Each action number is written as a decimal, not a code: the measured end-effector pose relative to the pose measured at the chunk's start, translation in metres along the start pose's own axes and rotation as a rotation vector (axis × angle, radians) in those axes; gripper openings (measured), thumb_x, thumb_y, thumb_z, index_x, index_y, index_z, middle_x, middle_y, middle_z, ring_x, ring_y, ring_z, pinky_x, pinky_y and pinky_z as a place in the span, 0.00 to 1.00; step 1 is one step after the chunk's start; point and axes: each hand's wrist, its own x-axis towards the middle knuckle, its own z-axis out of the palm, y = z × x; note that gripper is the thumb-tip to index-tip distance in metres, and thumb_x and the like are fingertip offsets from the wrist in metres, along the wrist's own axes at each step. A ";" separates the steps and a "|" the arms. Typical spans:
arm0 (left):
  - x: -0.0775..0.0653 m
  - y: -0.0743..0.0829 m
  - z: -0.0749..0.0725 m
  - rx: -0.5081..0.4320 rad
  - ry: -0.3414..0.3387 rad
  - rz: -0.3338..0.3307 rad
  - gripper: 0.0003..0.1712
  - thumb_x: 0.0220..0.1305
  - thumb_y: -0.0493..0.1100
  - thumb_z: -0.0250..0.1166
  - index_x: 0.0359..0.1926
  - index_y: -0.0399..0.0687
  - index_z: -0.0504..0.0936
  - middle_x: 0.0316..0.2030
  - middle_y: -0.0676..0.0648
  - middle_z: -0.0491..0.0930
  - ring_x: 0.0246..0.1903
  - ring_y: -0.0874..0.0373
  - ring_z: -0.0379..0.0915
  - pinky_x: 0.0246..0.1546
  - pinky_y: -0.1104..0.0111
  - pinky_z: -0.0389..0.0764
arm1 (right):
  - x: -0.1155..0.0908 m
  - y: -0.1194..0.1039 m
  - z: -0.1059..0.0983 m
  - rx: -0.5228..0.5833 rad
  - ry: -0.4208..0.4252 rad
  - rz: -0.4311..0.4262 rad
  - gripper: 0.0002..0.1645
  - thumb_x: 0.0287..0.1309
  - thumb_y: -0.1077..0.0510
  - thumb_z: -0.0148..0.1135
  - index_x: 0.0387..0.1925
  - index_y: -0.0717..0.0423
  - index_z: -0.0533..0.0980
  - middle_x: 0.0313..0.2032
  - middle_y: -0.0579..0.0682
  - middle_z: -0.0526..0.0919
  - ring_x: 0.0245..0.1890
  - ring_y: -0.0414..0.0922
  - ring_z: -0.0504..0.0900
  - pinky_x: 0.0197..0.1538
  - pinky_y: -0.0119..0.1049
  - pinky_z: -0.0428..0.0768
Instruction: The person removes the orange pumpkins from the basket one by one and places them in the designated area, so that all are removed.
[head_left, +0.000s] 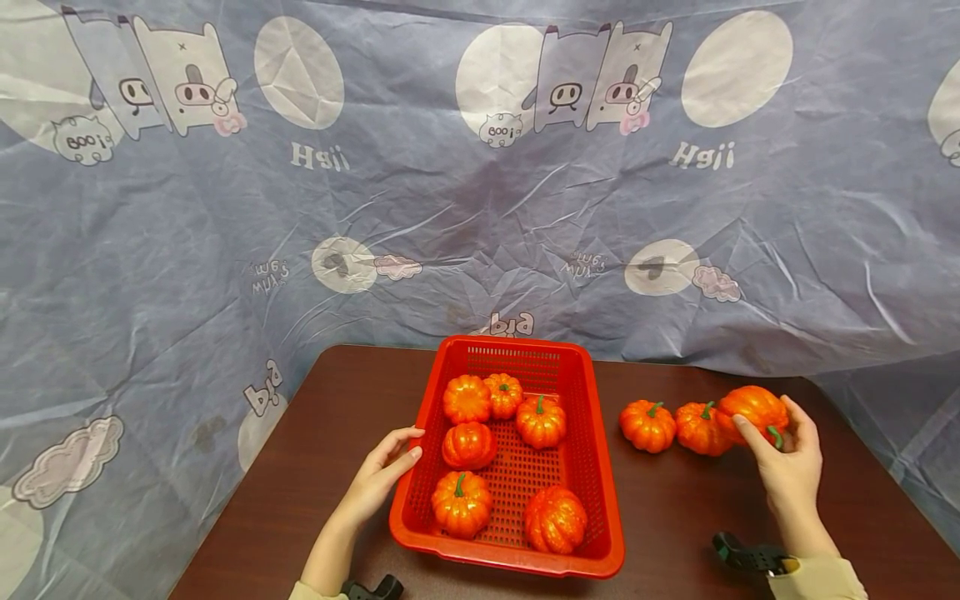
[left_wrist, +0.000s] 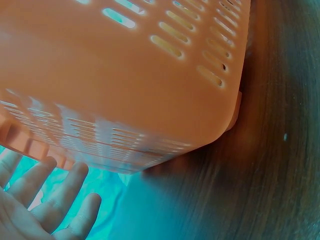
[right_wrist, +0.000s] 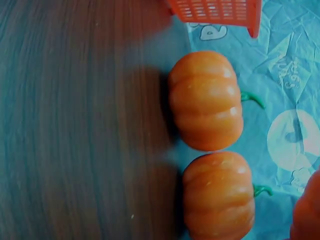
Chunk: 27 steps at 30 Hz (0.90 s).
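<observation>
A red plastic basket (head_left: pixel 607 500) with slotted walls stands on the table, several small orange pumpkins lying inside, among them one (head_left: pixel 462 504) with a green stem. My left hand (head_left: pixel 372 477) rests at the basket's left rim; in the left wrist view its fingers (left_wrist: pixel 65 197) are extended, tips near the rim. To the right of the basket, my right hand (head_left: pixel 791 467) grips a pumpkin (head_left: pixel 753 408), its stem pointing down toward the palm. Beside that are two more pumpkins, one (head_left: pixel 647 426) nearer the basket and another (head_left: pixel 699 428) partly hidden behind the held one.
The dark brown wooden table (head_left: pixel 315 450) carries everything. Behind it hangs a grey-blue printed cloth (head_left: pixel 480 208), which also runs along both sides. Black straps (head_left: pixel 746 554) with devices sit at both wrists.
</observation>
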 end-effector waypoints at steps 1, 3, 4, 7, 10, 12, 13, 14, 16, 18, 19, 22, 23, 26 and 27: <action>0.000 0.000 0.000 0.002 0.000 -0.001 0.18 0.67 0.40 0.57 0.56 0.41 0.72 0.61 0.40 0.67 0.64 0.48 0.57 0.55 0.75 0.65 | 0.000 -0.001 -0.001 -0.010 0.007 -0.003 0.48 0.37 0.67 0.77 0.63 0.44 0.67 0.59 0.46 0.68 0.54 0.41 0.69 0.40 0.16 0.72; 0.000 0.000 0.000 0.003 0.000 -0.004 0.18 0.67 0.41 0.57 0.56 0.41 0.72 0.61 0.40 0.67 0.64 0.47 0.57 0.55 0.75 0.65 | 0.000 -0.002 -0.002 -0.031 0.024 -0.007 0.49 0.38 0.66 0.77 0.63 0.44 0.66 0.60 0.46 0.67 0.56 0.41 0.67 0.43 0.16 0.71; 0.000 0.000 0.000 0.004 0.000 -0.004 0.18 0.67 0.41 0.57 0.56 0.41 0.72 0.61 0.40 0.66 0.64 0.47 0.57 0.55 0.75 0.65 | 0.000 -0.002 -0.002 -0.039 0.033 -0.009 0.49 0.38 0.66 0.77 0.64 0.44 0.65 0.61 0.47 0.66 0.57 0.41 0.66 0.46 0.16 0.70; 0.000 0.001 0.000 0.003 0.001 -0.004 0.18 0.67 0.41 0.57 0.56 0.41 0.72 0.61 0.40 0.66 0.64 0.48 0.57 0.55 0.75 0.65 | 0.000 -0.003 -0.004 -0.066 0.068 0.018 0.51 0.37 0.64 0.77 0.64 0.43 0.63 0.62 0.46 0.66 0.59 0.41 0.64 0.50 0.16 0.66; 0.000 0.001 0.000 0.001 0.001 -0.003 0.18 0.67 0.41 0.57 0.56 0.41 0.72 0.61 0.40 0.66 0.64 0.48 0.57 0.55 0.75 0.65 | 0.000 -0.005 -0.005 -0.091 0.119 0.072 0.52 0.35 0.63 0.79 0.63 0.41 0.63 0.59 0.44 0.67 0.56 0.40 0.65 0.48 0.16 0.67; 0.000 0.000 0.000 0.000 0.001 -0.003 0.18 0.67 0.40 0.57 0.57 0.41 0.72 0.61 0.40 0.66 0.64 0.48 0.57 0.55 0.75 0.66 | 0.000 -0.006 -0.007 -0.116 0.152 0.111 0.52 0.33 0.61 0.80 0.62 0.41 0.64 0.57 0.42 0.67 0.53 0.37 0.67 0.45 0.15 0.68; 0.000 0.000 0.000 -0.002 0.002 -0.003 0.18 0.67 0.40 0.57 0.57 0.41 0.71 0.61 0.40 0.66 0.63 0.47 0.57 0.55 0.75 0.66 | 0.000 -0.006 -0.008 -0.129 0.167 0.125 0.52 0.32 0.61 0.81 0.61 0.40 0.64 0.56 0.41 0.68 0.52 0.36 0.67 0.43 0.15 0.68; 0.000 0.000 0.000 -0.003 0.002 -0.004 0.18 0.67 0.40 0.57 0.57 0.41 0.71 0.61 0.40 0.66 0.63 0.47 0.58 0.55 0.75 0.66 | 0.000 -0.006 -0.008 -0.136 0.178 0.134 0.52 0.32 0.60 0.81 0.62 0.40 0.65 0.55 0.41 0.68 0.51 0.36 0.67 0.43 0.15 0.68; 0.000 0.000 0.000 -0.008 0.002 -0.003 0.18 0.67 0.39 0.56 0.57 0.40 0.71 0.61 0.40 0.66 0.63 0.46 0.58 0.54 0.75 0.67 | 0.000 -0.005 -0.010 -0.147 0.192 0.148 0.52 0.32 0.60 0.81 0.62 0.40 0.65 0.56 0.41 0.68 0.52 0.36 0.67 0.43 0.14 0.68; 0.000 0.000 0.001 -0.011 0.002 -0.003 0.19 0.67 0.38 0.56 0.58 0.40 0.71 0.61 0.40 0.66 0.63 0.46 0.57 0.54 0.75 0.67 | -0.001 -0.004 -0.012 -0.149 0.196 0.159 0.53 0.32 0.60 0.81 0.63 0.40 0.65 0.59 0.43 0.67 0.55 0.37 0.66 0.46 0.14 0.67; 0.000 0.000 0.001 -0.013 0.003 -0.002 0.19 0.67 0.38 0.56 0.58 0.40 0.70 0.61 0.40 0.66 0.63 0.46 0.57 0.54 0.75 0.67 | -0.002 -0.003 -0.012 -0.156 0.200 0.164 0.53 0.33 0.59 0.81 0.64 0.40 0.64 0.60 0.43 0.66 0.56 0.37 0.65 0.47 0.14 0.66; 0.000 0.000 0.000 -0.012 0.003 -0.004 0.19 0.67 0.38 0.56 0.58 0.40 0.70 0.62 0.39 0.65 0.64 0.46 0.57 0.54 0.75 0.67 | -0.005 -0.006 -0.011 -0.168 0.218 0.188 0.54 0.34 0.58 0.80 0.65 0.38 0.63 0.63 0.42 0.63 0.58 0.36 0.61 0.50 0.14 0.62; 0.000 0.000 0.000 -0.011 0.004 -0.005 0.19 0.67 0.38 0.56 0.58 0.40 0.70 0.62 0.40 0.65 0.64 0.46 0.57 0.54 0.75 0.67 | -0.007 -0.009 -0.010 -0.172 0.226 0.195 0.54 0.35 0.58 0.80 0.64 0.38 0.62 0.63 0.41 0.62 0.58 0.36 0.61 0.51 0.15 0.62; 0.000 0.000 0.000 -0.005 0.007 -0.011 0.19 0.67 0.39 0.57 0.57 0.41 0.71 0.61 0.40 0.66 0.64 0.46 0.57 0.54 0.75 0.66 | -0.015 -0.021 -0.002 -0.173 0.245 0.207 0.52 0.37 0.59 0.79 0.64 0.39 0.61 0.60 0.40 0.62 0.56 0.35 0.61 0.54 0.17 0.61; 0.000 0.001 0.000 -0.003 0.009 -0.014 0.18 0.67 0.39 0.57 0.57 0.42 0.71 0.61 0.41 0.66 0.64 0.47 0.57 0.54 0.75 0.66 | -0.018 -0.027 0.001 -0.174 0.246 0.208 0.51 0.38 0.59 0.78 0.64 0.41 0.61 0.59 0.40 0.63 0.57 0.36 0.62 0.56 0.19 0.61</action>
